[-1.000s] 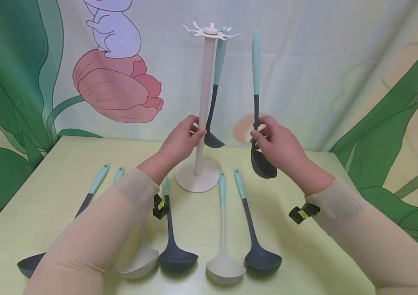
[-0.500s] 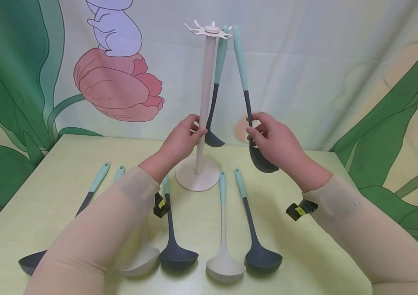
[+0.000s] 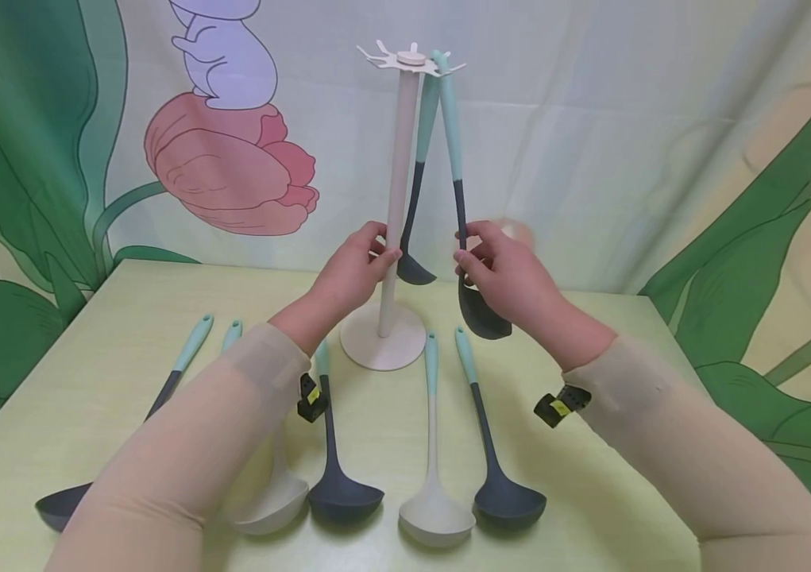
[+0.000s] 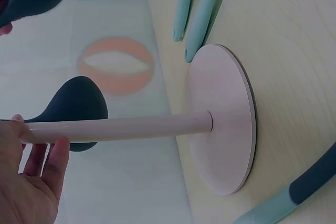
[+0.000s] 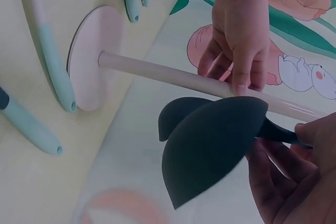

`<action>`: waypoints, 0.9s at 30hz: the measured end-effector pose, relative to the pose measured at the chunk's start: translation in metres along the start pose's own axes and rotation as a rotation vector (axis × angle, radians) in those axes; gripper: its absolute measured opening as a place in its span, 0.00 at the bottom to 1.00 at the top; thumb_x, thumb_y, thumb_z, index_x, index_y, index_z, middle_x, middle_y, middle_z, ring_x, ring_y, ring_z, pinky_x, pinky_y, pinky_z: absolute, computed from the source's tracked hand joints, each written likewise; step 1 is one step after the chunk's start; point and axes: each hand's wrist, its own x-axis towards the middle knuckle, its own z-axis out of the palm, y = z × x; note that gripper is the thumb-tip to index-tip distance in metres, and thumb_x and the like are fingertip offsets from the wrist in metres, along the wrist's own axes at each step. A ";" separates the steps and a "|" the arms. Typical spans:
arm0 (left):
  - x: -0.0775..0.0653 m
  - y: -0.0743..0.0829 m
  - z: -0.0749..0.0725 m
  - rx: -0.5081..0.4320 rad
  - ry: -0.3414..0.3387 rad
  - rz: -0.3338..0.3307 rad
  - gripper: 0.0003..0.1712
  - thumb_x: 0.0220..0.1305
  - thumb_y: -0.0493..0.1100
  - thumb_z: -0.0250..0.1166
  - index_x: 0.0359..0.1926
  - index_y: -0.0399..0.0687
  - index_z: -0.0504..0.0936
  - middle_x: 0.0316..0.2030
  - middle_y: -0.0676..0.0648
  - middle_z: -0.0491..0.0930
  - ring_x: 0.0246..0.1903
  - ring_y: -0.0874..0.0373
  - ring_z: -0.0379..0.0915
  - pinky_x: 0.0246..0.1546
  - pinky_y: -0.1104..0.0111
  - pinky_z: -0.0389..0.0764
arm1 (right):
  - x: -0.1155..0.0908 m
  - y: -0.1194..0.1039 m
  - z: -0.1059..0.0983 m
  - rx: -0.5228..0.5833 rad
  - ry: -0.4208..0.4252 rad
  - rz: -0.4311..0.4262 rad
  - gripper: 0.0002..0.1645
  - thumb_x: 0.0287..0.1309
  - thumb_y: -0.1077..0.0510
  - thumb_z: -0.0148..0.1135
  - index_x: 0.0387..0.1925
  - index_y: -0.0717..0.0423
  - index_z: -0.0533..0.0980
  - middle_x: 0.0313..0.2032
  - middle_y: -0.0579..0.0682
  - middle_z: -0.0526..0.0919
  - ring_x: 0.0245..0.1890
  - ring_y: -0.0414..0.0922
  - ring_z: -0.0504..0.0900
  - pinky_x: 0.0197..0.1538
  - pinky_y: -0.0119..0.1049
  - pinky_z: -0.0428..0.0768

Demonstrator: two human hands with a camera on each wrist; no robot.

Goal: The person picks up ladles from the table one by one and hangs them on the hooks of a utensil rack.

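Observation:
A pale pink utensil stand [image 3: 395, 159] rises from a round base, with a ring of hooks on top. My left hand [image 3: 357, 266] grips its pole partway up. One dark ladle with a mint handle [image 3: 415, 199] hangs from a hook behind the pole. My right hand [image 3: 508, 266] pinches a second dark ladle [image 3: 452, 135] by its lower shaft. That ladle stands nearly upright, bowl down, its handle's top end at the hooks beside the hanging one. Whether its hole is over a hook I cannot tell. In the right wrist view its bowl [image 5: 215, 145] partly covers the hanging ladle's bowl [image 5: 176, 114].
Several ladles lie on the table [image 3: 591, 445], handles toward the stand: a white one [image 3: 437, 508], a dark one [image 3: 508, 496] at right, another dark one [image 3: 344, 492], and a white one [image 3: 272, 508] partly under the left sleeve. A dark ladle [image 3: 65, 504] lies far left. A patterned curtain hangs behind.
My right hand has moved left with its ladle, bringing the handle's top from well right of the stand to the hooks. My left hand has stayed on the pole.

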 end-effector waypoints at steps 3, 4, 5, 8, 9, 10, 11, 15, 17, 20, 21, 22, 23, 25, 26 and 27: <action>0.000 -0.001 0.000 0.005 0.001 0.001 0.19 0.72 0.49 0.56 0.58 0.49 0.67 0.45 0.47 0.72 0.42 0.57 0.73 0.47 0.60 0.82 | 0.006 -0.002 0.010 0.033 -0.012 -0.001 0.17 0.70 0.54 0.54 0.57 0.54 0.67 0.39 0.53 0.84 0.36 0.45 0.81 0.41 0.46 0.82; 0.000 -0.001 0.000 0.007 0.002 0.003 0.19 0.72 0.49 0.56 0.58 0.49 0.67 0.45 0.46 0.72 0.42 0.57 0.73 0.47 0.60 0.82 | 0.009 -0.003 0.013 0.048 -0.018 -0.001 0.17 0.70 0.54 0.54 0.55 0.54 0.67 0.39 0.53 0.84 0.36 0.46 0.81 0.40 0.45 0.82; 0.000 -0.001 0.000 0.009 0.002 0.002 0.19 0.72 0.49 0.57 0.59 0.50 0.67 0.45 0.46 0.72 0.42 0.57 0.73 0.47 0.60 0.82 | 0.011 -0.003 0.017 0.063 -0.025 -0.001 0.16 0.70 0.54 0.53 0.55 0.55 0.68 0.39 0.53 0.84 0.36 0.46 0.81 0.39 0.44 0.81; -0.001 -0.003 0.000 0.010 0.002 0.008 0.20 0.71 0.49 0.57 0.59 0.50 0.67 0.45 0.46 0.72 0.41 0.57 0.73 0.47 0.59 0.82 | 0.019 -0.006 0.026 0.130 -0.038 -0.001 0.14 0.70 0.55 0.53 0.52 0.58 0.68 0.41 0.55 0.83 0.35 0.47 0.82 0.35 0.42 0.81; -0.001 -0.003 0.001 0.010 0.003 0.008 0.20 0.71 0.49 0.57 0.59 0.50 0.67 0.45 0.46 0.72 0.41 0.57 0.73 0.47 0.59 0.82 | 0.022 -0.007 0.029 0.155 -0.042 -0.002 0.14 0.70 0.56 0.53 0.51 0.59 0.68 0.41 0.56 0.83 0.35 0.47 0.82 0.35 0.41 0.81; -0.001 -0.004 0.001 0.008 0.002 0.009 0.20 0.71 0.49 0.58 0.59 0.50 0.67 0.45 0.46 0.72 0.41 0.57 0.73 0.47 0.59 0.82 | 0.024 -0.008 0.032 0.176 -0.045 0.002 0.14 0.70 0.56 0.53 0.51 0.59 0.68 0.42 0.56 0.83 0.35 0.47 0.82 0.34 0.41 0.81; -0.002 -0.004 0.001 0.006 0.002 0.009 0.20 0.71 0.49 0.58 0.59 0.50 0.67 0.45 0.46 0.72 0.41 0.57 0.73 0.47 0.59 0.82 | 0.027 -0.009 0.034 0.194 -0.048 0.006 0.14 0.70 0.56 0.53 0.51 0.59 0.67 0.42 0.56 0.82 0.34 0.47 0.81 0.33 0.40 0.81; -0.002 -0.005 0.002 0.004 0.004 0.014 0.19 0.71 0.49 0.58 0.59 0.50 0.67 0.44 0.46 0.72 0.40 0.57 0.74 0.46 0.60 0.82 | 0.034 -0.010 0.041 0.227 -0.049 0.030 0.14 0.70 0.55 0.52 0.51 0.57 0.67 0.44 0.54 0.81 0.34 0.45 0.81 0.31 0.38 0.81; -0.002 -0.005 0.002 0.000 0.004 0.019 0.19 0.72 0.48 0.57 0.59 0.49 0.67 0.44 0.46 0.72 0.40 0.57 0.74 0.46 0.60 0.82 | 0.036 -0.010 0.043 0.228 -0.048 0.038 0.13 0.70 0.54 0.52 0.51 0.56 0.67 0.45 0.53 0.81 0.34 0.45 0.81 0.31 0.38 0.81; -0.002 -0.005 0.002 0.001 0.008 0.020 0.19 0.72 0.48 0.57 0.59 0.50 0.67 0.44 0.46 0.72 0.40 0.57 0.74 0.46 0.61 0.82 | 0.037 -0.008 0.044 0.227 -0.043 0.036 0.14 0.70 0.54 0.53 0.51 0.57 0.68 0.45 0.53 0.80 0.34 0.44 0.81 0.32 0.39 0.82; -0.002 -0.004 0.001 0.002 0.008 0.019 0.19 0.72 0.48 0.57 0.59 0.50 0.67 0.44 0.46 0.72 0.40 0.57 0.74 0.46 0.61 0.82 | 0.037 -0.008 0.044 0.224 -0.041 0.033 0.15 0.69 0.54 0.54 0.51 0.57 0.68 0.45 0.53 0.80 0.34 0.44 0.81 0.32 0.40 0.82; -0.003 -0.004 0.001 0.002 0.007 0.019 0.19 0.72 0.48 0.57 0.59 0.50 0.67 0.44 0.46 0.72 0.40 0.57 0.73 0.46 0.61 0.82 | 0.037 -0.007 0.044 0.220 -0.037 0.028 0.16 0.69 0.54 0.54 0.52 0.58 0.68 0.45 0.54 0.79 0.34 0.45 0.81 0.33 0.41 0.82; -0.003 -0.004 0.001 0.005 0.009 0.016 0.19 0.72 0.48 0.57 0.59 0.50 0.67 0.44 0.47 0.72 0.40 0.58 0.73 0.46 0.62 0.82 | 0.036 -0.005 0.044 0.201 -0.032 0.025 0.16 0.69 0.54 0.55 0.52 0.58 0.69 0.45 0.53 0.79 0.34 0.45 0.81 0.34 0.41 0.83; -0.003 -0.003 0.000 0.005 0.007 0.016 0.19 0.71 0.49 0.57 0.59 0.50 0.67 0.44 0.47 0.72 0.41 0.58 0.73 0.46 0.62 0.82 | 0.033 -0.002 0.043 0.148 -0.027 0.027 0.18 0.68 0.53 0.56 0.53 0.58 0.69 0.45 0.53 0.79 0.35 0.45 0.80 0.36 0.42 0.83; -0.003 -0.002 0.000 0.005 0.006 0.015 0.19 0.71 0.49 0.57 0.59 0.50 0.67 0.44 0.47 0.72 0.41 0.58 0.73 0.46 0.62 0.82 | 0.031 0.000 0.043 0.116 -0.031 0.032 0.19 0.67 0.52 0.56 0.54 0.58 0.70 0.45 0.53 0.79 0.35 0.45 0.79 0.36 0.42 0.82; -0.004 -0.002 -0.001 0.003 0.006 0.013 0.19 0.71 0.49 0.57 0.59 0.50 0.67 0.44 0.47 0.72 0.41 0.58 0.73 0.47 0.62 0.82 | 0.029 0.002 0.042 0.080 -0.040 0.040 0.20 0.67 0.51 0.56 0.54 0.58 0.70 0.45 0.53 0.79 0.35 0.45 0.78 0.37 0.42 0.82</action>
